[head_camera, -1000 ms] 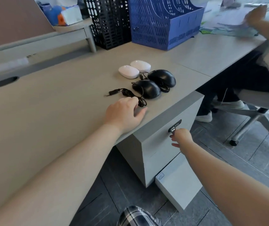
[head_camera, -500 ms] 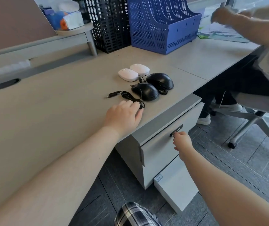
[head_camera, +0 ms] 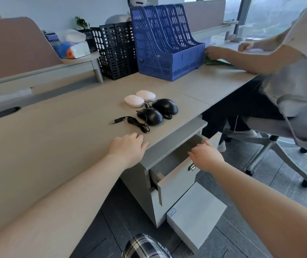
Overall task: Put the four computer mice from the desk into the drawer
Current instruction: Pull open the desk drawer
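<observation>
Open-plan office, long beige desk (head_camera: 46, 138) w/ a 2nd person seated at the far right. Four mice sit grouped near the desk's front edge: two white mice (head_camera: 139, 98), two black mice (head_camera: 157, 111), cords tangled beside them. Drawer (head_camera: 175, 175) is partly out. Right hand (head_camera: 207, 155) over its front by the lock, fingers loosely apart, holding nothing. Left hand (head_camera: 127, 148) flat at the desk edge, fingers together. Step looks like opening the drawer; prob needs pulling further, then grab the nearest black mouse. Gap is narrow under the overhanging top; cords could snag.
</observation>
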Tool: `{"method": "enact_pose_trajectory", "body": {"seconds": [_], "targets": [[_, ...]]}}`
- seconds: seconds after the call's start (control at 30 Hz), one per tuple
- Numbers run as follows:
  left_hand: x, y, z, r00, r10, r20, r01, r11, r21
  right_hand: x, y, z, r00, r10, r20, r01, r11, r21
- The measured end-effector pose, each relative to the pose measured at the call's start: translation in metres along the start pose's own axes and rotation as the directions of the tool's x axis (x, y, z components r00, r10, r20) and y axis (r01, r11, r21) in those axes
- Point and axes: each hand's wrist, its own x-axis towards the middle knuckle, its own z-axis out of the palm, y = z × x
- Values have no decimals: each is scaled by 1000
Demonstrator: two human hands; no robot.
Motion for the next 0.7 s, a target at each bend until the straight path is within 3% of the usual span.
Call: {"method": "enact_pose_trajectory", "body": {"seconds": [0.23,0.7], "targets": [[-19,2,-18,999,-1,37,-1,999,51,-27,4,-24,989,93,115,-78,989,-127],[-28,10,-40,999,-43,22,42,998,41,-83,51,-20,945,292,147,-239,924,-298]]}}
